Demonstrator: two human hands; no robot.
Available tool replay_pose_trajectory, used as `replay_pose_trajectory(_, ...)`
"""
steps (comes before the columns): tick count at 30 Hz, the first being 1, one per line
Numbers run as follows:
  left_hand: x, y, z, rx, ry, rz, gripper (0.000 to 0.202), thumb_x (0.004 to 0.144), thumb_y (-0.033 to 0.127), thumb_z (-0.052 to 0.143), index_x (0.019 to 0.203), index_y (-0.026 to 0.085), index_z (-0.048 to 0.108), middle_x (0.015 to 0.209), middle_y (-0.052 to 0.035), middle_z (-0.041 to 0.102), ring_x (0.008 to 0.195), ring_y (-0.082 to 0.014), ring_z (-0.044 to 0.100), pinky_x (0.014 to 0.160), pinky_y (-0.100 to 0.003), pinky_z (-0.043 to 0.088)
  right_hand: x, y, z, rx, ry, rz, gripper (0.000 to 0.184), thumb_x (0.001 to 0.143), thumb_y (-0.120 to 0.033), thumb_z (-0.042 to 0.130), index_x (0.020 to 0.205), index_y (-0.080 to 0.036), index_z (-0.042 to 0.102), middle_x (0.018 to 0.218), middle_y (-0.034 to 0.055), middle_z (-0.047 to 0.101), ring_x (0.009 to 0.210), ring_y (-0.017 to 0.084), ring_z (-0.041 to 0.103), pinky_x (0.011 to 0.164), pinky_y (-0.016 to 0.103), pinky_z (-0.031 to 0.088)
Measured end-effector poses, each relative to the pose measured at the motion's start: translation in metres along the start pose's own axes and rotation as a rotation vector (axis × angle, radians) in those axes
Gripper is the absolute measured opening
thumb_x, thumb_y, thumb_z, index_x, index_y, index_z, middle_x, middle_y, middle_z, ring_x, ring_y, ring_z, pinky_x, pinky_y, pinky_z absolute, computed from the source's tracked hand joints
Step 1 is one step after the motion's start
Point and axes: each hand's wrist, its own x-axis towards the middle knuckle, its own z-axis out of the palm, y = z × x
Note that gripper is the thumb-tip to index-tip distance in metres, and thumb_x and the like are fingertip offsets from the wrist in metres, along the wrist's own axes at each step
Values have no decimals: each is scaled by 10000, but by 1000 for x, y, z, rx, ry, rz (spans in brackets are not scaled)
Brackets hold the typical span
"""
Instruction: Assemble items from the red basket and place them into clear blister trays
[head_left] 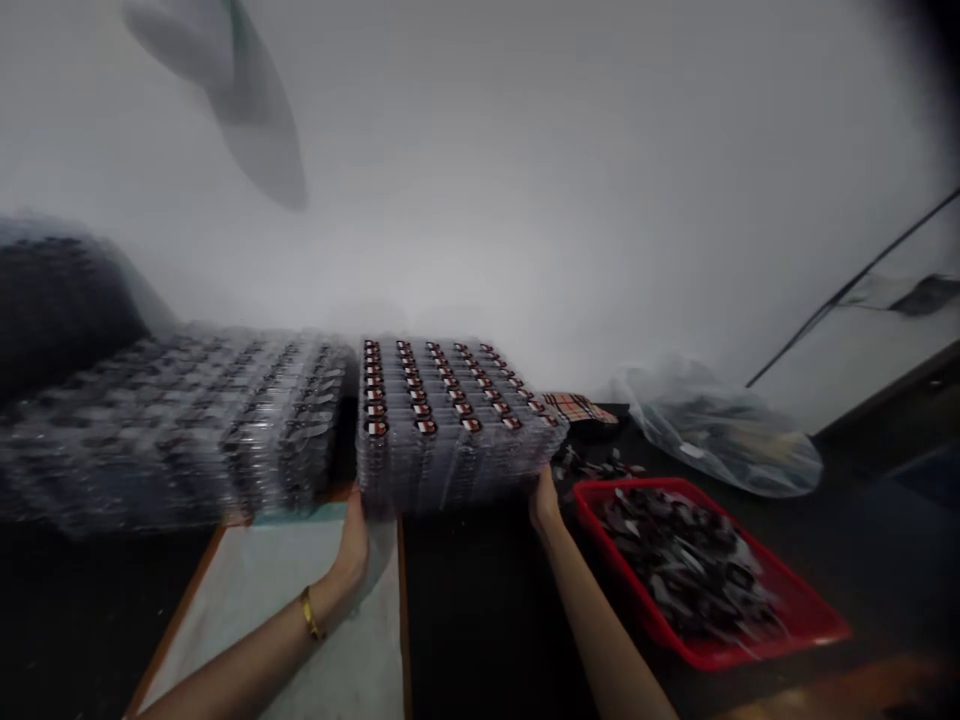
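Central stack of clear plastic blister trays (pixel 450 430), seen from above and in front, lying directly ahead of both hands, its longer side apparently running across the frame and its rows of red-and-white-topped items receding toward the wall. Left hand (pixel 352 545), wearing a gold bangle (pixel 309 612), at the stack's lower left corner; right hand (pixel 544 500) at its lower right corner. Both hands touch the stack and lie about equally near it, one at either end of the near side. Fingers hidden behind the trays, so a firm grasp cannot be told from a light touch. Second, larger tray stack (pixel 172 430) just beside it at left, above a pale board with a wooden edge (pixel 277 610). Lower right: red plastic tray (pixel 814 628) holding dark loose pieces (pixel 686 560) on the black tabletop (pixel 480 620). Upper right of these, a clear plastic bag (pixel 720 430)
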Motion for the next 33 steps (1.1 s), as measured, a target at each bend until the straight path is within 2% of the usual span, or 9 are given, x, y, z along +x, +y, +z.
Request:
replay_pose_trajectory(3, -12, 6, 6, -50, -19, 7, 378, 847, 455, 501, 959, 170, 723, 1091, -47, 732, 1141, -232, 597, 1063, -359, 430, -7, -2, -8, 41, 101, 101, 787, 839, -667, 245, 1423, -168, 416, 1368, 112, 577, 1244, 262, 553, 1058, 476, 412)
replay_pose_trajectory(6, -17, 13, 9, -53, -22, -7, 356, 832, 446, 529, 909, 159, 725, 1066, -53, 734, 1119, -231, 596, 1049, -344, 431, -13, -8, -12, 83, 129, 150, 756, 834, -662, 295, 1381, -173, 477, 1371, 113, 577, 1243, 275, 556, 1046, 466, 432)
replay_pose_trajectory(12, -22, 21, -1, -51, 35, -47, 280, 818, 391, 545, 863, 177, 719, 952, -20, 740, 1022, -199, 607, 1030, -304, 423, -34, -17, -15, 154, 146, 200, 726, 820, -657, 361, 1343, -181, 523, 1358, 86, 596, 1219, 254, 575, 1040, 396, 450)
replay_pose_trajectory(15, -39, 28, -1, -69, 54, -59, 266, 792, 386, 568, 785, 168, 720, 857, -31, 741, 1019, -212, 611, 1020, -296, 427, -53, -18, -18, 194, 184, 223, 726, 777, -680, 409, 1291, -193, 569, 1316, 79, 628, 1227, 261, 565, 1048, 403, 442)
replay_pose_trajectory(18, -63, 41, 5, -137, 40, -132, 259, 756, 394, 614, 726, 158, 715, 833, -54, 744, 1042, -235, 609, 992, -299, 450, -73, -18, -24, 248, 243, 246, 721, 722, -696, 465, 1218, -195, 617, 1248, 70, 670, 1237, 276, 552, 1080, 429, 405)
replay_pose_trajectory(22, -91, 63, 8, -232, 8, -233, 260, 692, 407, 678, 719, 152, 723, 835, -59, 747, 1036, -266, 610, 972, -332, 470, -99, -25, -33, 313, 306, 268, 612, 705, -649, 529, 1126, -223, 660, 1185, 41, 702, 1238, 269, 550, 1106, 428, 371)
replay_pose_trajectory(25, -105, 73, 1, -225, 25, -291, 259, 660, 399, 711, 728, 150, 733, 839, -50, 749, 1052, -276, 606, 1004, -346, 447, -119, -34, -36, 345, 337, 285, 533, 701, -610, 558, 1066, -241, 680, 1150, 34, 719, 1260, 268, 532, 1125, 430, 349)
replay_pose_trajectory(29, -122, 77, -17, -199, 97, -347, 181, 673, 366, 718, 717, 192, 747, 853, -14, 758, 1073, -236, 607, 1042, -293, 409, -149, -44, -38, 368, 360, 295, 470, 701, -591, 592, 1029, -268, 688, 1123, 18, 729, 1258, 273, 536, 1141, 456, 325)
replay_pose_trajectory(33, -138, 73, -37, -218, 50, -420, 129, 685, 338, 724, 721, 220, 764, 840, -1, 767, 1084, -241, 623, 1022, -290, 432, -176, -44, -40, 363, 378, 309, 437, 679, -586, 628, 999, -296, 695, 1132, 14, 727, 1248, 289, 546, 1125, 469, 356)
